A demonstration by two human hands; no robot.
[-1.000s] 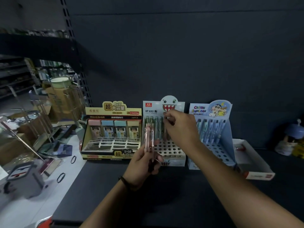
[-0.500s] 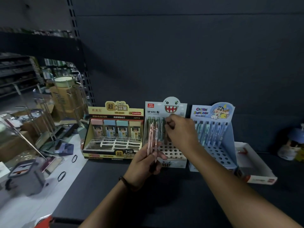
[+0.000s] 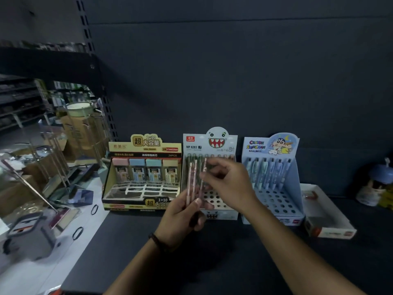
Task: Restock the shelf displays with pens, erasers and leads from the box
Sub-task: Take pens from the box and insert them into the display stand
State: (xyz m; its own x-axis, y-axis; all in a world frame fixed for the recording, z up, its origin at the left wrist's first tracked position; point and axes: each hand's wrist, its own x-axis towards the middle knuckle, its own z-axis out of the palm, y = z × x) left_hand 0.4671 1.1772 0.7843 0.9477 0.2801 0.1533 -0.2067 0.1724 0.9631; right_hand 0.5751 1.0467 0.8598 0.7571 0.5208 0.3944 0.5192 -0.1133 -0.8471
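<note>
Nearest to the viewer, two bare forearms reach in from 6 o'clock over the dark shelf (image 3: pixel 191 258). The left hand (image 3: pixel 180 218), with a dark band (image 3: pixel 156 241) on its wrist, has its fingers closed around the lower part of some pink pens (image 3: pixel 190 184), which stand upright. The right hand (image 3: pixel 230 188) is just beside it at 2 o'clock. Its fingers are curled, and thumb and forefinger seem to pinch the upper part of a single pink pen (image 3: pixel 204 167), but this part is blurred.

Directly behind the hands, at 12 o'clock, stands the monster pen display (image 3: pixel 212 143). Its back row holds pens, and the holes in front are partly covered by the hands. At 10 o'clock from the hands is the lead display (image 3: pixel 144 177), with four pastel packs in its back row. At 2 o'clock is the blue cartoon pen display (image 3: pixel 274 188), with pens in the back row and open holes in front. Just beside it, at 3 o'clock, a white box (image 3: pixel 327 216) lies open on the shelf. Far at 3 o'clock stands a small bottle with a blue cap (image 3: pixel 380 184).

At 9 o'clock, on a white surface, are two black rings (image 3: pixel 94 209) and a grey block (image 3: pixel 29 237).
</note>
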